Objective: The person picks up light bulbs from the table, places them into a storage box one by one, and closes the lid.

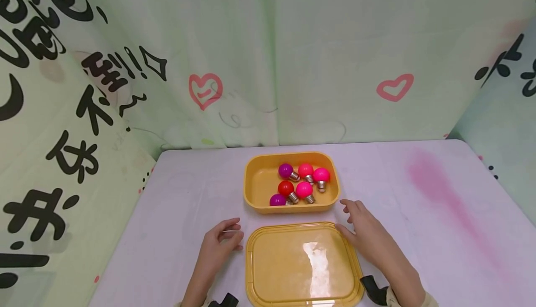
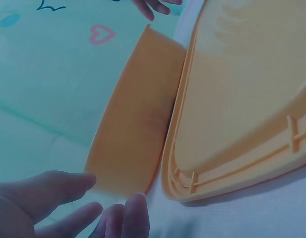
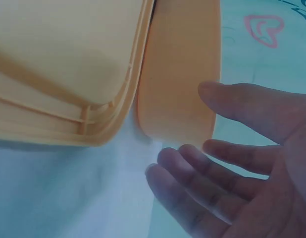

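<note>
Several small toy light bulbs in purple, red and pink with silver screw bases lie in a yellow rectangular box. In front of the box is a shiny yellow lid, with ribs along its edge in the wrist views. My left hand hovers left of the lid, fingers loosely bent and holding nothing. My right hand is by the box's near right corner and the lid's far right corner, fingers spread and relaxed. Whether its thumb touches the lid I cannot tell. Both wrist views show the box wall near the fingers.
The table has a pale cloth with a pink stain on the right. Pale green curtains with black writing and red hearts hang behind and at both sides. Black straps are on the wrists.
</note>
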Tool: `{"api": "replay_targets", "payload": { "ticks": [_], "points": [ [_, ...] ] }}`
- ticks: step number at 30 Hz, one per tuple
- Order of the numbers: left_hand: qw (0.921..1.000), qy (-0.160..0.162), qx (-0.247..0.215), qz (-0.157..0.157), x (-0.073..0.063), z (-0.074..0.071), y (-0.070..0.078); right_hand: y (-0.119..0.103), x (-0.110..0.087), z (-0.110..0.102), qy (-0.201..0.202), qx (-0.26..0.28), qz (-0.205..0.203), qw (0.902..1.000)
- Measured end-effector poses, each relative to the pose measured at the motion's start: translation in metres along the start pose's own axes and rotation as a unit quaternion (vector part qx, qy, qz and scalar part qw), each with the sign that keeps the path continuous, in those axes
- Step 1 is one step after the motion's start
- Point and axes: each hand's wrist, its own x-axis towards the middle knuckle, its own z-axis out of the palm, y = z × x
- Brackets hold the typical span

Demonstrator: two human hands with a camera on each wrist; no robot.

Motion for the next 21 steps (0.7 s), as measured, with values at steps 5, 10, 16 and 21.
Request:
{"api": "replay_targets", "payload": {
  "ticks": [5, 10, 16, 21],
  "points": [
    [0.9997, -0.008, 0.022, -0.005, -0.004, 0.001, -0.002, 0.007, -0.007, 0.004, -0.024, 0.021, 0.002, 0.9995],
    [0.9994, -0.02, 0.026, -0.003, -0.008, 0.0, -0.004, 0.013, -0.01, 0.006, -0.047, 0.038, 0.015, 0.9981],
    [0.999, -0.035, 0.028, 0.0, -0.011, 0.001, -0.005, 0.019, -0.013, 0.01, -0.052, 0.049, 0.018, 0.9973],
    [0.9985, -0.047, 0.027, 0.001, -0.013, 0.001, -0.006, 0.021, -0.015, 0.012, -0.062, 0.057, 0.022, 0.9962]
  ]
}}
